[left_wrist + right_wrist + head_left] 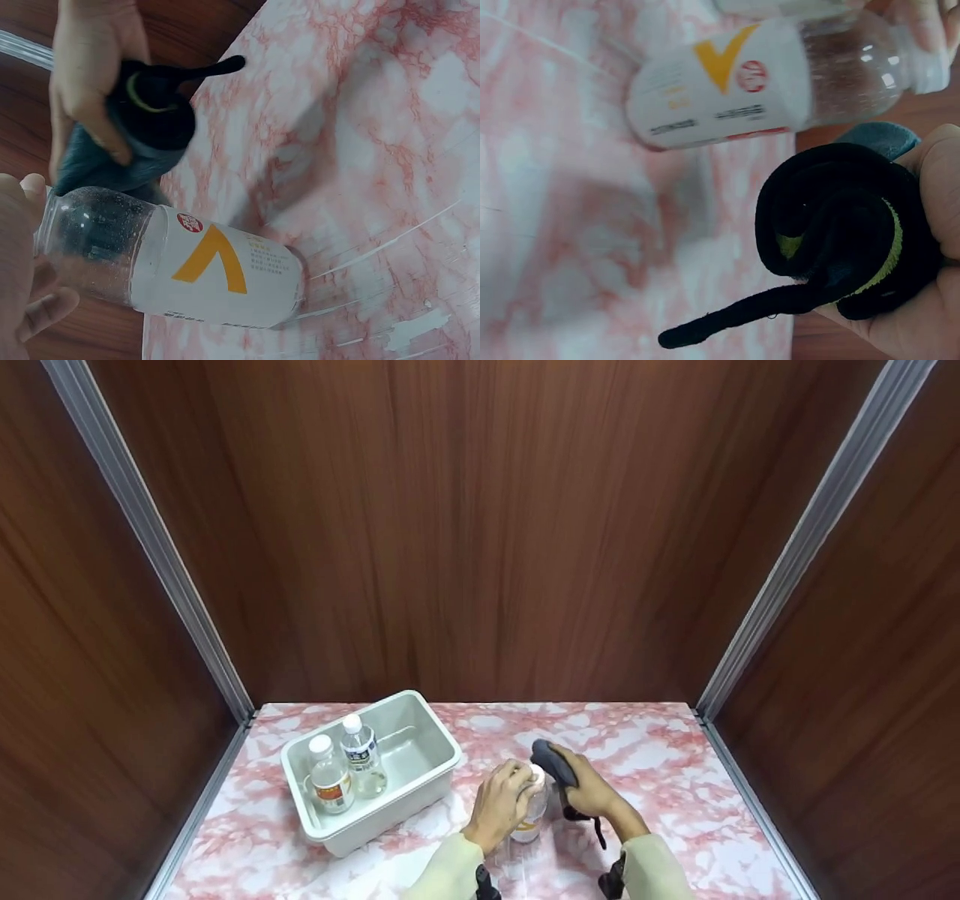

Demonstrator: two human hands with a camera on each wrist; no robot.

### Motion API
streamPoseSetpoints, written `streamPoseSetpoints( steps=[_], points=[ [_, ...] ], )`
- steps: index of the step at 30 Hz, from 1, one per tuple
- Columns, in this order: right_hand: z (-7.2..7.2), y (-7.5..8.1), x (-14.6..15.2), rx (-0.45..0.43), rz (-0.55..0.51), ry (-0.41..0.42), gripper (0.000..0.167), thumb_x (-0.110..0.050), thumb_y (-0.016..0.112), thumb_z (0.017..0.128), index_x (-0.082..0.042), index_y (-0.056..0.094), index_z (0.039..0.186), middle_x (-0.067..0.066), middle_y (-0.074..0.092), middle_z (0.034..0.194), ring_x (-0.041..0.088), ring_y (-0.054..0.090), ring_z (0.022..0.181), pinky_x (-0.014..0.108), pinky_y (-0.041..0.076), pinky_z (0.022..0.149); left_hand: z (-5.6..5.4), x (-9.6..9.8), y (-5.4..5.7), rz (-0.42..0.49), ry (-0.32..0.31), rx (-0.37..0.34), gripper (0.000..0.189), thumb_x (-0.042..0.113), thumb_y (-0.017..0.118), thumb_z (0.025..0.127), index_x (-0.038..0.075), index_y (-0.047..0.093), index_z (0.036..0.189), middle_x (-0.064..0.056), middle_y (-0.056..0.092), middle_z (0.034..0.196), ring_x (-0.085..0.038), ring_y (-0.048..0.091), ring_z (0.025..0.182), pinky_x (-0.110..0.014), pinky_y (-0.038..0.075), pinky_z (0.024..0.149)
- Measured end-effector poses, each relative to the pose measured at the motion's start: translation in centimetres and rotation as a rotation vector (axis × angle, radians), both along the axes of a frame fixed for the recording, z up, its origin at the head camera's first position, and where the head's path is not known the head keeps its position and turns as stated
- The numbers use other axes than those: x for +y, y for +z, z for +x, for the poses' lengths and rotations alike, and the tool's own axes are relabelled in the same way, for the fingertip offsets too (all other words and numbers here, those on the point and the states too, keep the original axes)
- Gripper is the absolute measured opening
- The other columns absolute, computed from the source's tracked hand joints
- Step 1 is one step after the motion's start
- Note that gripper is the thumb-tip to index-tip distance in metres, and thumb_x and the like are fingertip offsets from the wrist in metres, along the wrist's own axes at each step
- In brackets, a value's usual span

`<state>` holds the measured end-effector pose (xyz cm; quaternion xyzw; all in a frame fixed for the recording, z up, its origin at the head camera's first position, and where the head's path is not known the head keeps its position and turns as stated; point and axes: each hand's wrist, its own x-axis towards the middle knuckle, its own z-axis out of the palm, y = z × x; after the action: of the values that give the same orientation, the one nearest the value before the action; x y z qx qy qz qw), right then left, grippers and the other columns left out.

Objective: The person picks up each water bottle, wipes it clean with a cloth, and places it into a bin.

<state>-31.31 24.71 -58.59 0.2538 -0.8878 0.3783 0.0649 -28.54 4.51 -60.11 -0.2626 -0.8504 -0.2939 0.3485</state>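
Note:
A clear plastic bottle (pixel 530 812) with a white cap stands on the table in front of me. Its white label carries an orange check-like mark (pixel 213 262). My left hand (pixel 498 804) grips it at the capped top. In my right hand (pixel 596 789) is a rolled dark grey cloth bundle (pixel 555 763), held just right of the bottle's upper part. Seen from the right wrist, the roll's black end (pixel 840 225) shows a yellow-green inner edge and a loose black strap (pixel 735 315). Whether the cloth touches the bottle I cannot tell.
Left of my hands sits a pale grey plastic bin (pixel 442 780). Inside it stand two capped clear bottles, one with an orange label (pixel 330 787) and one with a blue label (pixel 361 754). Brown wood-look panels (pixel 465 547) enclose the red-and-white marbled table (pixel 645 750).

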Motion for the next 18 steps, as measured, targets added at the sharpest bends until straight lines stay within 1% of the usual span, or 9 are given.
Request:
streamPoseSetpoints(
  steps=[3,6,8,10,12,18],
  points=[
    [0.1,0.8,-0.5,-0.014,0.022,0.015,0.076,0.015,0.060,0.073,0.002,0.044,0.146,0.030,0.059,0.127,0.037,0.058,0.111,0.055,0.047,0.098,0.0,-0.1,0.0,-0.025,-0.026,-0.011,0.016,0.025,0.074,0.087,0.015,0.067,0.098,0.000,0.067,0.094,-0.015,0.067,0.081,-0.032,0.056,0.070],
    [0.2,1.3,-0.9,-0.036,0.034,0.048,0.075,0.014,0.059,0.075,0.000,0.044,0.147,0.030,0.056,0.131,0.039,0.057,0.115,0.057,0.048,0.097,0.0,-0.1,0.0,-0.032,-0.055,-0.040,0.025,0.024,0.071,0.089,0.017,0.071,0.114,-0.001,0.069,0.102,-0.016,0.069,0.085,-0.032,0.057,0.074],
    [0.3,1.5,-1.2,-0.042,0.043,0.075,0.073,0.013,0.059,0.077,0.000,0.044,0.147,0.030,0.055,0.136,0.041,0.056,0.118,0.059,0.048,0.098,0.1,-0.1,0.1,-0.030,-0.069,-0.058,0.031,0.022,0.070,0.090,0.018,0.072,0.120,-0.001,0.070,0.106,-0.017,0.070,0.089,-0.033,0.058,0.076],
    [0.4,1.7,-1.3,-0.041,0.062,0.096,0.071,0.012,0.060,0.079,-0.001,0.045,0.147,0.030,0.053,0.138,0.043,0.056,0.121,0.061,0.048,0.099,0.1,-0.1,0.1,-0.033,-0.072,-0.062,0.033,0.022,0.070,0.091,0.019,0.073,0.123,-0.002,0.071,0.108,-0.017,0.071,0.091,-0.033,0.058,0.078],
    [0.3,1.7,-1.3,-0.038,0.077,0.114,0.070,0.010,0.061,0.080,-0.001,0.046,0.147,0.030,0.053,0.137,0.044,0.056,0.122,0.061,0.049,0.099,0.2,-0.2,0.1,-0.034,-0.072,-0.061,0.032,0.022,0.070,0.091,0.019,0.074,0.122,-0.002,0.071,0.109,-0.017,0.071,0.091,-0.033,0.058,0.078],
    [0.1,1.6,-1.4,-0.057,0.105,0.146,0.067,0.012,0.059,0.080,-0.001,0.050,0.145,0.028,0.055,0.133,0.041,0.059,0.119,0.057,0.050,0.099,0.2,-0.2,0.0,-0.034,-0.073,-0.050,0.031,0.023,0.071,0.091,0.018,0.075,0.121,-0.004,0.071,0.108,-0.018,0.071,0.092,-0.033,0.059,0.079]
  ],
)
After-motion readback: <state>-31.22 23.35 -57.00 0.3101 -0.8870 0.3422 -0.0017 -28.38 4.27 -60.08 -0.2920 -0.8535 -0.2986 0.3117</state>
